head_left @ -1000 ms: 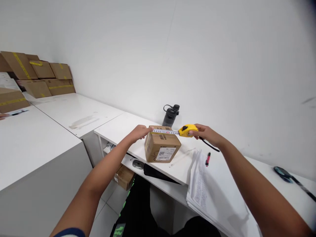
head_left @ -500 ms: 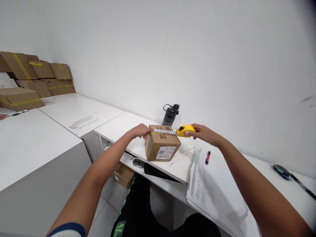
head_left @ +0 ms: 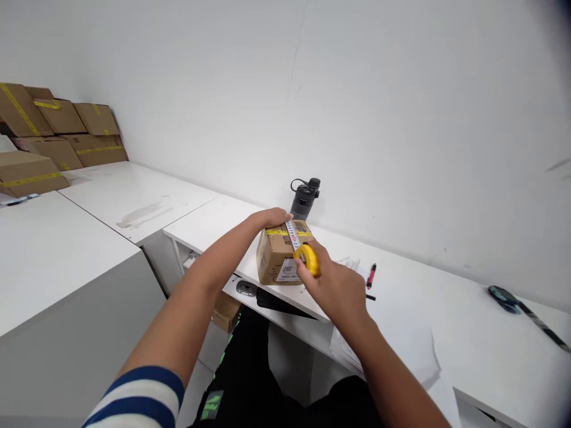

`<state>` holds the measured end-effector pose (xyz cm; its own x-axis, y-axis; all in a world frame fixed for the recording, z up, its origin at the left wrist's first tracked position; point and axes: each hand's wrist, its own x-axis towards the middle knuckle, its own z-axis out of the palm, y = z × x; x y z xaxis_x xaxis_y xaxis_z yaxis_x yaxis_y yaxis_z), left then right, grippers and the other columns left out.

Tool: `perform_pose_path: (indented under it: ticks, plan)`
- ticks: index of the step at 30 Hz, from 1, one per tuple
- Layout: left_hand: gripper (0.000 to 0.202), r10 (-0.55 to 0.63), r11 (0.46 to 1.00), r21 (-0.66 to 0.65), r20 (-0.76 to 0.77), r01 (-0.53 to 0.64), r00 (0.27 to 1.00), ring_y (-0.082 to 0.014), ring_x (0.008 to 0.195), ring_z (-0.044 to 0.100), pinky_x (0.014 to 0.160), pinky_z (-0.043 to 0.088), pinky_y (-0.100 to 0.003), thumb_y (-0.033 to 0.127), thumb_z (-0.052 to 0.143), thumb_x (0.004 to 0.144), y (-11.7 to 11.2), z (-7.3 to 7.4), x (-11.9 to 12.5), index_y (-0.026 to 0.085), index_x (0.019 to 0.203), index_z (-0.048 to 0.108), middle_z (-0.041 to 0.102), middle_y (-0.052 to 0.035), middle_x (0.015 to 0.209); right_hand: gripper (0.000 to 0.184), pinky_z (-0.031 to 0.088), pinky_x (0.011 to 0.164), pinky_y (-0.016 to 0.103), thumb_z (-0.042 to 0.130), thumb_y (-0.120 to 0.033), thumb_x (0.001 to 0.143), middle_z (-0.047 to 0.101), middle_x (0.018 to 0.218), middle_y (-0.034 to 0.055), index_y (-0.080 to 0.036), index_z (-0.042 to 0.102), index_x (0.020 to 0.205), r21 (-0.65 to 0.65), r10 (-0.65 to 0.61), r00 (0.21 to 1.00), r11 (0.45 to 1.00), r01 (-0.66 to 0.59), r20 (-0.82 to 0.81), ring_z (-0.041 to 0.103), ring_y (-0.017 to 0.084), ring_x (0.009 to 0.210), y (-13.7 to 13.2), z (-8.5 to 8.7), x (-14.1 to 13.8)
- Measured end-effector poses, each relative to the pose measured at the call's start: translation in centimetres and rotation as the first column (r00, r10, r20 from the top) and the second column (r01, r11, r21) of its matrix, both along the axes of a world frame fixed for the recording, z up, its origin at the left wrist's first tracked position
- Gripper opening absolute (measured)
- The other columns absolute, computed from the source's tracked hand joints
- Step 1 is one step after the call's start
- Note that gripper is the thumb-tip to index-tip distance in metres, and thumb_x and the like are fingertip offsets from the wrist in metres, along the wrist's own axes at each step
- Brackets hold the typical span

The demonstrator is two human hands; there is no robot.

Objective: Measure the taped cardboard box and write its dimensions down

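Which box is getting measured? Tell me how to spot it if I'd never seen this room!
Find the long white desk by the wall, then the black bottle standing on it. Right in front of the bottle sits one small cardboard box. Unlike the boxes stacked far off on the left, it stands alone, with a yellow tape measure stretched over its top.

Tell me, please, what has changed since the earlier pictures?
The right hand swung the yellow tape measure from the box's right side to its near side, so its blade now runs front to back. The left hand still pins the blade's end; box and bottle stayed.
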<state>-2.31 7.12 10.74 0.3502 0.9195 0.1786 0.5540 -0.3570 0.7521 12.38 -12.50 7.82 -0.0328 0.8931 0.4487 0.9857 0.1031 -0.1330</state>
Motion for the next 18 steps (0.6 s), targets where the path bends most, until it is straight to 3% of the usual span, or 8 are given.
perform_pose_path:
  ticks: [4,6,10,14,18]
  plan:
    - [0.039,-0.093,0.974,-0.224,-0.249,0.036,0.964,-0.0206,0.074,0.059,0.072,0.042,-0.030,0.055,0.054,0.081,0.2,-0.9,0.1,0.019,0.074,0.065,0.071,-0.0057,0.075,0.048,0.033,0.047,0.032,0.044,-0.050,0.090,0.069,0.065,0.0093,-0.023,0.057,0.127,-0.064,0.013,1.000,0.998,-0.014,-0.023,0.065,0.031,0.056,1.9,1.6,-0.2]
    - [0.043,-0.102,0.980,-0.194,-0.265,0.051,0.959,-0.0198,0.070,0.059,0.068,0.041,-0.030,0.058,0.053,0.082,0.5,-1.2,-0.1,0.018,0.077,0.066,0.070,-0.0060,0.076,0.048,0.034,0.046,0.032,0.043,-0.050,0.091,0.069,0.063,0.0093,-0.023,0.056,0.128,-0.065,0.022,1.000,0.998,-0.023,-0.016,0.065,0.031,0.055,2.0,1.7,-0.2]
    - [0.047,-0.018,1.000,0.009,-0.280,0.021,0.960,-0.0180,0.070,0.057,0.065,0.040,-0.029,0.057,0.046,0.086,0.4,-1.6,-0.3,0.016,0.071,0.064,0.068,-0.0066,0.077,0.052,0.033,0.044,0.031,0.040,-0.055,0.091,0.069,0.062,0.0070,-0.023,0.052,0.131,-0.038,0.050,0.998,0.998,-0.052,-0.041,0.064,0.029,0.052,1.4,0.8,0.5]
    - [0.039,0.085,0.987,0.148,-0.201,-0.055,0.976,-0.0193,0.075,0.058,0.067,0.041,-0.030,0.050,0.051,0.086,-2.2,0.9,0.0,0.016,0.073,0.064,0.067,-0.0077,0.084,0.063,0.032,0.043,0.029,0.039,-0.056,0.093,0.073,0.073,0.0093,-0.018,0.037,0.144,0.059,0.071,0.997,0.996,-0.069,-0.026,0.065,0.026,0.053,1.0,0.0,2.2]
    - [0.037,-0.114,0.976,0.184,-0.039,0.119,0.993,-0.0183,0.079,0.060,0.071,0.044,-0.030,0.053,0.055,0.083,-7.0,4.1,1.6,0.018,0.085,0.063,0.068,-0.0060,0.089,0.059,0.039,0.048,0.031,0.044,-0.055,0.092,0.074,0.092,0.0112,-0.020,0.041,0.139,0.145,0.058,0.986,0.989,-0.036,-0.153,0.068,0.028,0.066,1.7,-0.5,3.8]
